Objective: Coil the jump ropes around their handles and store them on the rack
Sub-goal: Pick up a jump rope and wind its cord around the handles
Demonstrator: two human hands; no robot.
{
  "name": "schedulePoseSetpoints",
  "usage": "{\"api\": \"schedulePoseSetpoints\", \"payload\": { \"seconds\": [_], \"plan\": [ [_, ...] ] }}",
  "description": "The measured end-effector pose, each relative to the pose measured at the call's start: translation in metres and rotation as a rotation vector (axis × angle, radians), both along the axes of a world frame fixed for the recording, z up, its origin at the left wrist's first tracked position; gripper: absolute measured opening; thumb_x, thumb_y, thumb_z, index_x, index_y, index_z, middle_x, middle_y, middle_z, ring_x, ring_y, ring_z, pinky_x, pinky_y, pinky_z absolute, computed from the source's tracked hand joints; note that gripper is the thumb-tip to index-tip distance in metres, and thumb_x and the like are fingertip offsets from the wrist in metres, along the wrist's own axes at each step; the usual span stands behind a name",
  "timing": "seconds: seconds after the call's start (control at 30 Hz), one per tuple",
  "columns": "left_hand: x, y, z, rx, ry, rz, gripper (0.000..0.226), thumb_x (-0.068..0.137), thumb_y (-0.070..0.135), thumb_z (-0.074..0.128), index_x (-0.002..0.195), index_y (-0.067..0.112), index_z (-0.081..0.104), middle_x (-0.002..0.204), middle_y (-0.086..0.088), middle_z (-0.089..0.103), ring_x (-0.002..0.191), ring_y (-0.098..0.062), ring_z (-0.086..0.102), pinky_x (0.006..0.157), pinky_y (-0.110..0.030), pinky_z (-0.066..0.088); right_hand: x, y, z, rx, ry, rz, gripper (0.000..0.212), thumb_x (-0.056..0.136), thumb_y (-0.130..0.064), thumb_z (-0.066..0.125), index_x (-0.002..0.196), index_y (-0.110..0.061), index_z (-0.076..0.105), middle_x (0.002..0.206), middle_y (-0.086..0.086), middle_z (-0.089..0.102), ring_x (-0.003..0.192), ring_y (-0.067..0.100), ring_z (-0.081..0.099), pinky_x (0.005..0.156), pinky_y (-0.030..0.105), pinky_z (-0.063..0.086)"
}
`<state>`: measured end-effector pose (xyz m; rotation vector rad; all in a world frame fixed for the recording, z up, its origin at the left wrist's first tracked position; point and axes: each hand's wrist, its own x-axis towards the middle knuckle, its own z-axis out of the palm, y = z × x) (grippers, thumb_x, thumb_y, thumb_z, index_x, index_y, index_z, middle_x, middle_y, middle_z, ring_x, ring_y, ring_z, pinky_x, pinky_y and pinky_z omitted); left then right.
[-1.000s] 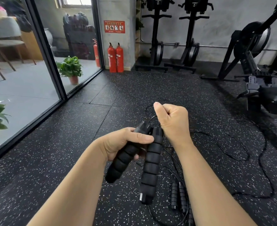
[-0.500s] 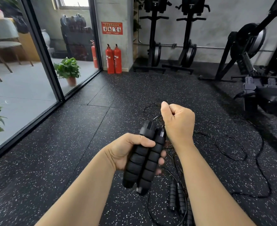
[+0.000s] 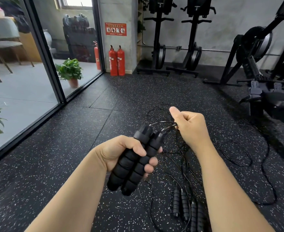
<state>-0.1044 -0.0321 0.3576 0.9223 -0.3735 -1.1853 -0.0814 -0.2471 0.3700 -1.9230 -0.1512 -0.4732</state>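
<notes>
A: Your left hand (image 3: 121, 152) grips both black, bumpy handles (image 3: 131, 163) side by side. Your right hand (image 3: 190, 127) pinches the thin cord (image 3: 167, 126) near their tops.

B: So I think you're starting to coil. Next, loop that cord round the handles, tight. More ropes (image 3: 184, 205) wait on the floor (image 3: 54, 156).

floor handles (image 3: 194, 213) part hidden by right forearm

speckled floor (image 3: 54, 164) | glass wall (image 3: 20, 81) – daylight | red extinguishers (image 3: 117, 61)
</notes>
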Motion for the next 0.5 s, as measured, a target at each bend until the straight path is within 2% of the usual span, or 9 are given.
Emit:
{"api": "schedulePoseSetpoints", "payload": {
  "seconds": [0.1, 0.17, 0.27, 0.37, 0.5],
  "plan": [
    [0.003, 0.014, 0.003, -0.114, 0.023, 0.084, 0.049, 0.068, 0.012, 0.068, 0.115, 0.005, 0.057, 0.09, -0.01, 0.057, 0.077, -0.021, 0.054, 0.082, -0.038, 0.044, 0.002, -0.013, 0.001, 0.212, 0.112, 0.112, 0.037, 0.095, -0.021, 0.055, 0.064, -0.002, 0.053, 0.062, 0.007, 0.043, 0.053, 0.01, 0.04, 0.053, 0.023, 0.033],
    [0.004, 0.02, 0.005, -0.162, 0.035, 0.126, 0.049, 0.07, 0.017, 0.067, 0.115, 0.003, 0.056, 0.089, -0.01, 0.055, 0.075, -0.021, 0.052, 0.081, -0.038, 0.043, 0.004, -0.016, -0.001, 0.231, 0.134, 0.132, 0.026, 0.094, -0.009, 0.052, 0.069, -0.005, 0.06, 0.063, 0.009, 0.043, 0.055, 0.01, 0.04, 0.051, 0.019, 0.031],
    [0.004, 0.02, 0.008, -0.171, 0.04, 0.174, 0.053, 0.068, 0.031, 0.067, 0.111, 0.001, 0.059, 0.088, -0.011, 0.053, 0.074, -0.022, 0.051, 0.078, -0.039, 0.041, 0.006, -0.013, -0.008, 0.136, 0.127, 0.077, 0.028, 0.095, -0.018, 0.056, 0.07, -0.012, 0.066, 0.059, 0.006, 0.038, 0.055, 0.016, 0.036, 0.052, 0.023, 0.029],
    [0.002, 0.012, 0.013, -0.137, 0.035, 0.248, 0.06, 0.058, 0.038, 0.067, 0.104, 0.0, 0.061, 0.085, -0.013, 0.054, 0.071, -0.025, 0.051, 0.075, -0.038, 0.041, 0.005, -0.007, -0.01, 0.02, 0.12, -0.046, 0.028, 0.095, -0.026, 0.058, 0.072, -0.015, 0.07, 0.04, -0.01, 0.031, 0.038, 0.006, 0.025, 0.045, 0.022, 0.025],
    [-0.002, -0.008, 0.016, 0.086, -0.118, 0.496, 0.054, 0.056, 0.035, 0.071, 0.1, 0.005, 0.062, 0.081, -0.011, 0.059, 0.066, -0.022, 0.055, 0.069, -0.034, 0.044, 0.005, 0.002, -0.012, -0.232, 0.234, -0.092, 0.036, 0.092, -0.033, 0.057, 0.063, -0.016, 0.068, 0.031, -0.01, 0.036, 0.037, 0.008, 0.03, 0.055, 0.029, 0.032]
  ]
}}
